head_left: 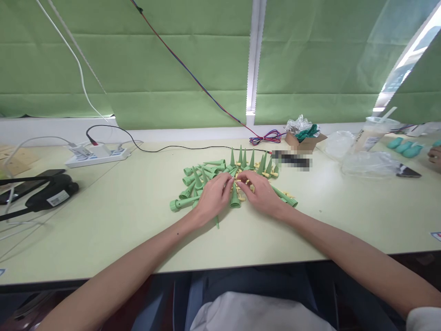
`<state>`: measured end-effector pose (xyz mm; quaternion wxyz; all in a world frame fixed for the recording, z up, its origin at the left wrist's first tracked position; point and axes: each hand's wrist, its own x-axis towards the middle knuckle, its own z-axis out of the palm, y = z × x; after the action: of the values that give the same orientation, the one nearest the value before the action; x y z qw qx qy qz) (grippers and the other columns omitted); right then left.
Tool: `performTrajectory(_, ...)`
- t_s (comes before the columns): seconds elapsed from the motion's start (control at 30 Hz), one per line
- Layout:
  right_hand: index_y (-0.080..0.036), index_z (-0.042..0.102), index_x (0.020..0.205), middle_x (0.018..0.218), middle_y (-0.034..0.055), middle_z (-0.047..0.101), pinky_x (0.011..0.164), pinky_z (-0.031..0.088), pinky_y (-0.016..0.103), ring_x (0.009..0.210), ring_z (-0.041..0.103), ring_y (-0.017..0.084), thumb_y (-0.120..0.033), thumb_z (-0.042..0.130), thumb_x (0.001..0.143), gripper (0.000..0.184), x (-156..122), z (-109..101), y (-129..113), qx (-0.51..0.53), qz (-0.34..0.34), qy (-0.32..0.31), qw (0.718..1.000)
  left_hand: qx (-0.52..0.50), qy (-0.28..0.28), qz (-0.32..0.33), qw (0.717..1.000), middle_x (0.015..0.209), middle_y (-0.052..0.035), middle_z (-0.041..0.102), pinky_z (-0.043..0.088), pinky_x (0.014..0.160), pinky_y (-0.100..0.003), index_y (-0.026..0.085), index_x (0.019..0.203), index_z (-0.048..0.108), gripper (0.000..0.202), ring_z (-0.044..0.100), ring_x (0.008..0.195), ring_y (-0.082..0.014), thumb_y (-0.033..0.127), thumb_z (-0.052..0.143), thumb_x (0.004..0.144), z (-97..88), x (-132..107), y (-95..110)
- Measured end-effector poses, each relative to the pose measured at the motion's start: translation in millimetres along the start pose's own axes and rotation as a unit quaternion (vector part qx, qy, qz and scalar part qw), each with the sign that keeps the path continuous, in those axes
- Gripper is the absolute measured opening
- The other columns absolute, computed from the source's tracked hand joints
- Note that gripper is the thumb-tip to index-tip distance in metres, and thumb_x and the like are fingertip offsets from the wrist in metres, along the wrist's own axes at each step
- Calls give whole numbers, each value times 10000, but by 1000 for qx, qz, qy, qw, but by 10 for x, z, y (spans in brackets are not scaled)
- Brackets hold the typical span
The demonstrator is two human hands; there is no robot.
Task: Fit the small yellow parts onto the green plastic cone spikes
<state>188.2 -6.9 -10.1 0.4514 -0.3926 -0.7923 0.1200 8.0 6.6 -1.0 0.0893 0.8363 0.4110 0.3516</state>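
Note:
A heap of green plastic cone spikes (pixel 203 177) lies on the pale table (pixel 120 220), mixed with small yellow pieces (pixel 265 174). Some cones stand upright at the back (pixel 243 158). My left hand (pixel 213 196) rests on the heap with fingers curled, and a green spike tip (pixel 217 222) pokes out beneath it. My right hand (pixel 263 193) sits beside it, fingers pinched near small yellow pieces. One upright green cone (pixel 234 198) stands between the two hands.
A white power strip (pixel 98 156) with plugged cables sits at the left back, a black device (pixel 51 191) nearer the left edge. A cardboard box (pixel 305 140), plastic bags (pixel 368 163), a cup (pixel 372 133) and a phone (pixel 408 171) lie right. Another person's hand (pixel 434 157) shows far right.

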Motion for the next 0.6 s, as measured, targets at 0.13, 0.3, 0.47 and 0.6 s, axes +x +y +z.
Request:
performTrajectory(0.13,-200,571,970,906,46,641,753,451,307,816,584,176,-243,469,1003,115,-2,3,6,1,2,-2,1000,1,-4,1,1000,765,-15,561,383,654,-286,193,841,517,264,501,690,-153,299,369,1032,1,-2,-4)
performTrajectory(0.3,-206,571,965,893,48,639,745,458,318,804,582,183,-252,464,1002,122,-4,7,13,-2,5,-4,1000,6,-8,4,1000,765,-21,563,386,657,-290,192,843,520,271,507,694,-159,298,357,1032,5,-1,-15)
performTrajectory(0.47,-206,571,958,898,55,648,746,459,327,818,589,193,-242,461,997,122,2,3,13,-6,7,3,1000,11,-6,4,1000,786,-25,591,393,658,-285,190,856,536,254,536,708,-159,284,373,1026,-6,5,2)
performTrajectory(0.6,-205,560,930,883,56,641,735,447,329,802,576,196,-223,458,992,121,18,-7,35,-19,20,17,999,5,9,-8,1000,810,-19,614,386,654,-280,186,873,547,236,546,710,-149,282,393,1022,-28,7,30)
